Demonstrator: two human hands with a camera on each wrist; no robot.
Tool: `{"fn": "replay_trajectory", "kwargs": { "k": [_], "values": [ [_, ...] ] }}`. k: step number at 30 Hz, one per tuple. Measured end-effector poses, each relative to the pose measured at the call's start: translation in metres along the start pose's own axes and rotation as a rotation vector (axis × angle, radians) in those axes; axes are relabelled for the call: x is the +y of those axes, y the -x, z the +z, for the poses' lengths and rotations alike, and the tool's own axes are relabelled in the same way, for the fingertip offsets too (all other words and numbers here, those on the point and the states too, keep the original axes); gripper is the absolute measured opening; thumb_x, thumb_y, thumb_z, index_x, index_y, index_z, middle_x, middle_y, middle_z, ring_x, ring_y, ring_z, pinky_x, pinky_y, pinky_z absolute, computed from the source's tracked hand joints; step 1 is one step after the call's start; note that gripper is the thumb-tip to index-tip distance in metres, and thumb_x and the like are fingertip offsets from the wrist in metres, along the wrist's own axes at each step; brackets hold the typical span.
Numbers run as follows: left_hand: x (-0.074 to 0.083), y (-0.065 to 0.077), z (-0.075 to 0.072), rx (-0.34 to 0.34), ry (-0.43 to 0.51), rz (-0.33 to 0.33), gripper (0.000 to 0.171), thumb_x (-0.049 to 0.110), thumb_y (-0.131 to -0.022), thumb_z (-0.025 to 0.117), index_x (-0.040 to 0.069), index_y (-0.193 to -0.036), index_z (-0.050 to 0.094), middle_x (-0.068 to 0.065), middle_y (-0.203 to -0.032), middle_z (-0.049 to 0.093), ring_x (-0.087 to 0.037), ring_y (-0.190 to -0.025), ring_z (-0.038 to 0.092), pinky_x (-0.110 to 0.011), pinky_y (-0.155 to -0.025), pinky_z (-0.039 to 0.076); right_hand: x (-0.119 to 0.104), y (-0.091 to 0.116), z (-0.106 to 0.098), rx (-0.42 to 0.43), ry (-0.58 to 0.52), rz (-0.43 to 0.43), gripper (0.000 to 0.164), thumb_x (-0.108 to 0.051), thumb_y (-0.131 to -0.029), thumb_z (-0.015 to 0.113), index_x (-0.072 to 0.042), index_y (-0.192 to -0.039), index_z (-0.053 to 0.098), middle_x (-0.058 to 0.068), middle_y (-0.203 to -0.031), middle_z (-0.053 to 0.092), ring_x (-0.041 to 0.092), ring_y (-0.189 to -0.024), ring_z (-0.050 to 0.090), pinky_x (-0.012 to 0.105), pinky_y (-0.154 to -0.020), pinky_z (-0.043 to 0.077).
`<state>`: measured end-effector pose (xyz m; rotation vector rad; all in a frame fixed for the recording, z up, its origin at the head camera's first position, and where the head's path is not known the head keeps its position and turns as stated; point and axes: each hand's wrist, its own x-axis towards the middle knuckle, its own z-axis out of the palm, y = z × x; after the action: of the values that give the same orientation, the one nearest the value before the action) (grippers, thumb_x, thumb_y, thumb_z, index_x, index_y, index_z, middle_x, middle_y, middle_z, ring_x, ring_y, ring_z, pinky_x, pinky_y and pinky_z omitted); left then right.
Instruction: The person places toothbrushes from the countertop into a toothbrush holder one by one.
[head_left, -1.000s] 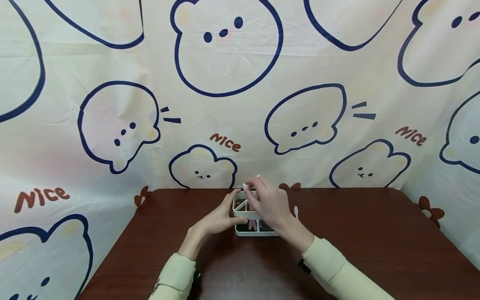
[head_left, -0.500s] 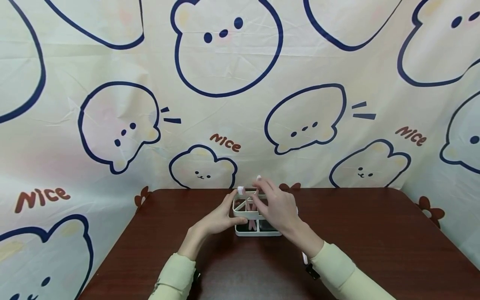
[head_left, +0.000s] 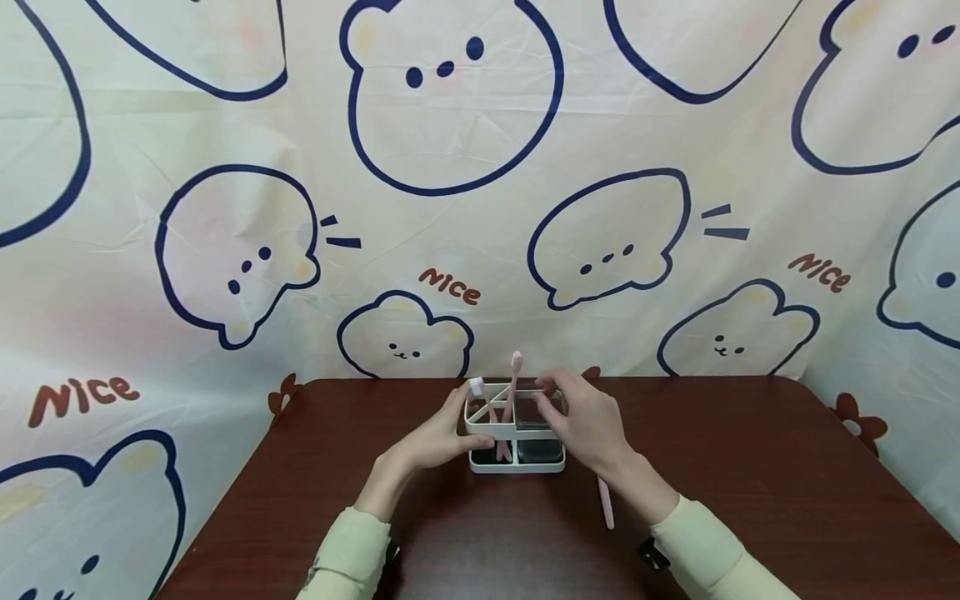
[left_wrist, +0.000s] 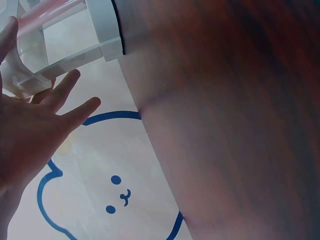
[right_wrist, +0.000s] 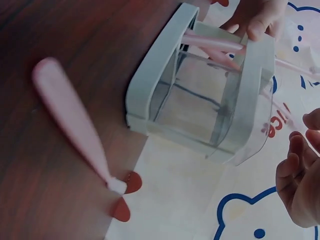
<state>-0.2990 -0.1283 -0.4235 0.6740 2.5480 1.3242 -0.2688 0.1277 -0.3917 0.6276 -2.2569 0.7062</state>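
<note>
While the left hand (head_left: 433, 438) grips the pale, round-cornered plastic rack (head_left: 517, 468), slim pink toothbrushes (head_left: 512, 389) lean inside; the right hand (head_left: 590, 417) curves, empty, beside its clear cup (head_left: 539, 451), partly blocking sight of a pink handle (head_left: 605, 504) on the glossy wood-grain table (head_left: 480, 533).

Only readable text is one word, "Nice", in red-brown hand-drawn letters on the backdrop cloth (head_left: 600, 337). Positions relative to the toothbrush holder (head_left: 534, 434). Head view, three copies:
- left copy (head_left: 84, 399): well left of holder, biggest of the three, slopes up to the right
- middle copy (head_left: 450, 286): above holder, a bit left, slopes down to the right
- right copy (head_left: 819, 272): well right of holder and higher, same downslope

Right wrist view: tilted lettering (right_wrist: 278, 121) just beside holder, "ice" legible, first letter unclear.
</note>
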Motion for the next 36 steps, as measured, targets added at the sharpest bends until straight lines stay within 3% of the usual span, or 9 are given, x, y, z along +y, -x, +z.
{"fn": "replay_trajectory", "kwargs": {
  "k": [10,22,36],
  "values": [
    [0.0,0.0,0.001,0.003,0.015,0.008,0.096,0.036,-0.085,0.077,0.03,-0.156,0.013,-0.008,-0.156,0.023,-0.029,-0.14,0.034,-0.066,-0.115,0.026,0.014,0.01,-0.008,-0.026,-0.038,0.1,0.017,-0.02,-0.088,0.075,-0.018,-0.104,0.068,-0.003,-0.09,0.069,0.009,-0.072,0.059,0.026,-0.061,0.053],
    [0.0,0.0,0.001,0.005,0.017,0.007,0.095,0.034,-0.086,0.077,0.03,-0.156,0.013,-0.007,-0.156,0.022,-0.029,-0.14,0.033,-0.066,-0.115,0.026,0.029,0.019,-0.021,-0.086,-0.094,0.224,0.017,-0.02,-0.09,0.073,-0.016,-0.106,0.068,-0.005,-0.089,0.065,0.009,-0.069,0.052,0.022,-0.058,0.046],
    [-0.001,0.0,0.0,0.004,0.003,-0.004,0.097,0.037,-0.086,0.077,0.029,-0.157,0.012,-0.007,-0.158,0.021,-0.028,-0.141,0.033,-0.064,-0.116,0.026,0.052,0.032,-0.024,-0.256,-0.12,0.314,0.02,-0.024,-0.093,0.071,-0.016,-0.111,0.066,-0.004,-0.091,0.063,0.013,-0.077,0.054,0.024,-0.064,0.045]
  ]
}}
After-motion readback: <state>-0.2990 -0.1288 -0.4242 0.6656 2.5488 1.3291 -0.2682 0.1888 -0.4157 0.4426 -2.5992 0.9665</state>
